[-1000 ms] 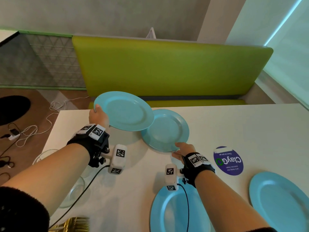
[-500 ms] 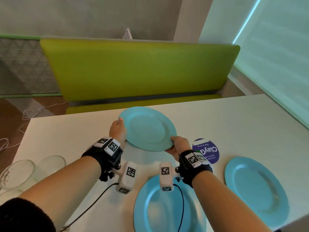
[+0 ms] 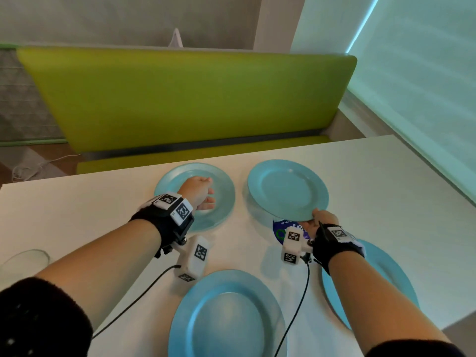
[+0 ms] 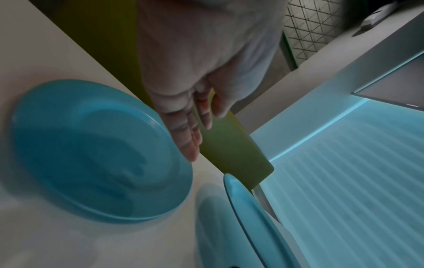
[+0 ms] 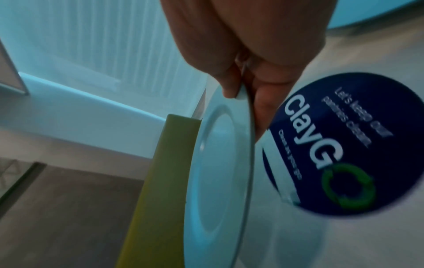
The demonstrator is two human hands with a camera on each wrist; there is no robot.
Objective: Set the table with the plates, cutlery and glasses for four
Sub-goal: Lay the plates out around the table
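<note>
Turquoise, glossy round plate (image 3: 288, 189) hangs tilted above the white table (image 3: 386, 191), its near rim pinched by the right hand (image 3: 319, 219); lower it flat, level with its neighbour. Smooth far-left plate (image 3: 221, 191) lies set down under the left hand (image 3: 197, 193), fingers straight and holding nothing.

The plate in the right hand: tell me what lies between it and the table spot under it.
Only the round blue sticker, flat on the table under the near rim. The right hand pinches the plate there, lifted off the table. Nothing else visible blocks setting it down; the left plate lies clear beside it.
</note>
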